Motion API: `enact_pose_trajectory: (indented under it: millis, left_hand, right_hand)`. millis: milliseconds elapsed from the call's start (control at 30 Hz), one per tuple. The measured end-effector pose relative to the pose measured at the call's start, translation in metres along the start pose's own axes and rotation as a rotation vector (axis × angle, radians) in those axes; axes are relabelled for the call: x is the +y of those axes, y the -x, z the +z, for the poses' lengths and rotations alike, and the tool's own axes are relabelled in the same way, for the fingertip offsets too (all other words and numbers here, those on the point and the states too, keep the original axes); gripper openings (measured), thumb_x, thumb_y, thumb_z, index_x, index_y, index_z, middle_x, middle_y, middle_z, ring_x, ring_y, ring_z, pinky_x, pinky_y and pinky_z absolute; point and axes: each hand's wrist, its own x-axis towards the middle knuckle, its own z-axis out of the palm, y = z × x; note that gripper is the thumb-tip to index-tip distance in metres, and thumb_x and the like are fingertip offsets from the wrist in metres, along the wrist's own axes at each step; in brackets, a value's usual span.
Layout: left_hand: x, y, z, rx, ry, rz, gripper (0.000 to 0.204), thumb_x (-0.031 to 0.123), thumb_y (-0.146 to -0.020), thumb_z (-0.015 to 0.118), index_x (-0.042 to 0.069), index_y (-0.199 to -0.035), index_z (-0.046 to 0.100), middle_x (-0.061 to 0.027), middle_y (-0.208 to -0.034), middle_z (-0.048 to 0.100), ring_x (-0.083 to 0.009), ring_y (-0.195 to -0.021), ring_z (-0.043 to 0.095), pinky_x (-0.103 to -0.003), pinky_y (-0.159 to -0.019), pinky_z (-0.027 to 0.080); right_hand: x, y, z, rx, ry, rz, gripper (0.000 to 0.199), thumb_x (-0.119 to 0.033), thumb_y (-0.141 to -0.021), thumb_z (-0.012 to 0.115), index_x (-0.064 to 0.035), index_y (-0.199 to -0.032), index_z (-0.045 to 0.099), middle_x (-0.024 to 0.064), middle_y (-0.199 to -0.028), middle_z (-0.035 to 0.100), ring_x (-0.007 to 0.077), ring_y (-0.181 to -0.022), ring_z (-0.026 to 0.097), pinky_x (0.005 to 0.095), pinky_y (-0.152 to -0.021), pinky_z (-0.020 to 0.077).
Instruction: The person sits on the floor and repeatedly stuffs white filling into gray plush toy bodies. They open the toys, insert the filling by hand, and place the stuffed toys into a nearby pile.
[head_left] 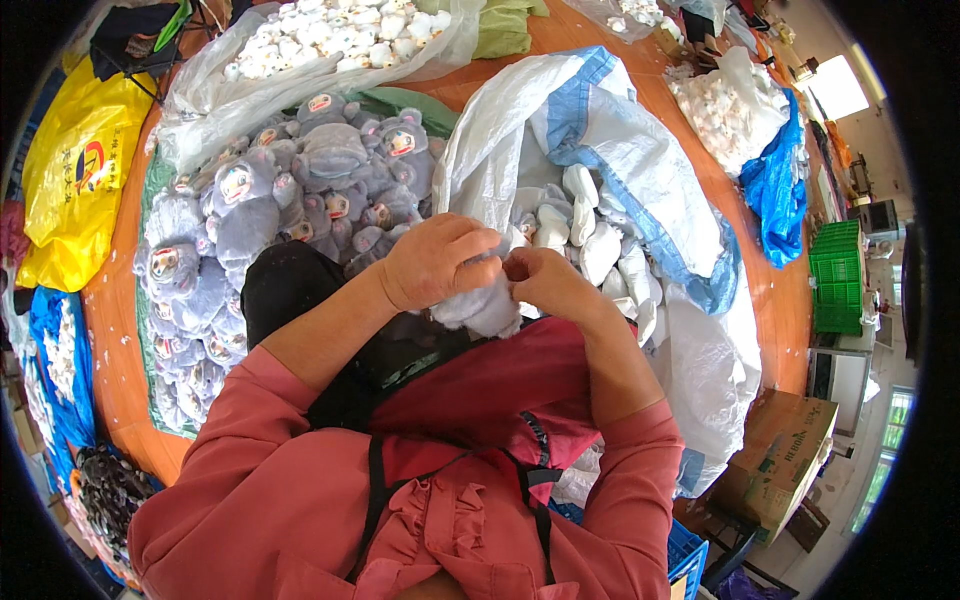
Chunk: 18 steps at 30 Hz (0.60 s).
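Observation:
A light grey plush piece [483, 312] is held between my hands, just above my lap. My left hand [440, 262] has its fingers curled over the top of it. From the other side, my right hand [552, 284] pinches its upper edge; the fingertips are partly hidden. Left of my hands lies a heap of grey plush dolls [240, 190] with printed faces. To the right, a white woven sack [650, 190] with blue bands gapes wide, and white stuffed pieces [600, 250] fill its mouth.
A clear plastic bag [200, 105] of small white pieces stands at the far side. At left hangs a yellow bag [85, 200]. A blue bag [775, 200], a green crate [837, 280] and a cardboard box [775, 460] stand at right. My apron [500, 385] covers my lap.

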Motion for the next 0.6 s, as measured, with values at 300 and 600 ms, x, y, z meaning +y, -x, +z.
enact_pose_trajectory:
  millis: [300, 600]
  left_hand:
    - [-0.01, 0.0, 0.004, -0.064, 0.34, -0.586, 0.017, -0.001, -0.079, 0.055, 0.005, -0.094, 0.059, -0.0105, -0.094, 0.06, -0.032, -0.092, 0.062, -0.037, -0.078, 0.048]
    - [-0.023, -0.004, -0.011, 0.089, 0.488, -0.7, 0.015, -0.007, -0.079, 0.061, 0.006, -0.087, 0.057, -0.0038, -0.084, 0.058, -0.0175, -0.079, 0.058, -0.028, -0.072, 0.045]
  right_hand:
    - [0.006, 0.0, -0.007, 0.071, 0.032, -0.008, 0.034, -0.016, -0.081, 0.06, 0.0064, -0.107, 0.065, 0.0213, -0.095, 0.069, 0.0295, -0.087, 0.067, 0.0374, -0.081, 0.0518]
    - [0.005, 0.01, -0.033, 0.439, -0.51, 0.12, 0.028, -0.018, -0.088, 0.06, 0.0011, -0.107, 0.065, -0.0006, -0.082, 0.06, 0.0082, -0.07, 0.052, 0.0233, -0.064, 0.0433]
